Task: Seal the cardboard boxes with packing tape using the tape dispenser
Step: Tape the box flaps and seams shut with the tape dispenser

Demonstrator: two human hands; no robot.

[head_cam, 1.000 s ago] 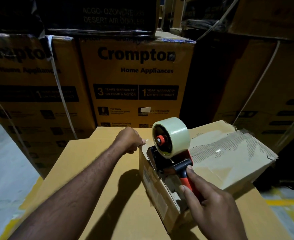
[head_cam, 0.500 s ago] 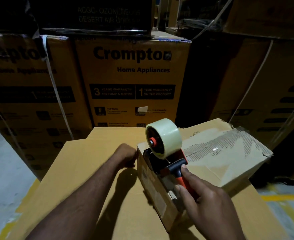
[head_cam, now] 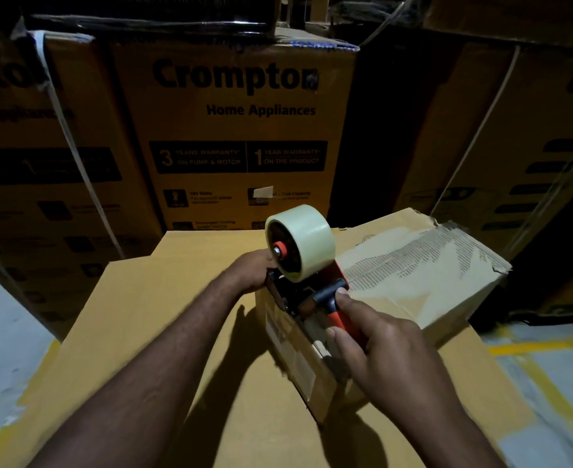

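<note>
The dispenser point(head_cam: 307, 275) sits at the left end of the box point(head_cam: 413, 282), long axis running rightward; right hand point(head_cam: 389, 352) grips its handle; left hand point(head_cam: 251, 270) at its front, grip hidden.

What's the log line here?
right hand: grips tape dispenser handle | left hand: at its front, grip hidden | small cardboard box: on large cardboard box

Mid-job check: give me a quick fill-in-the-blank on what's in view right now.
1. On the tape dispenser, the right hand grips the ____.
2. The dispenser sits on the small box, which rests on a ____ cardboard box.
3. The printed box behind reads Crompton Home ____.

Missing words: handle; larger; Appliances.
</note>
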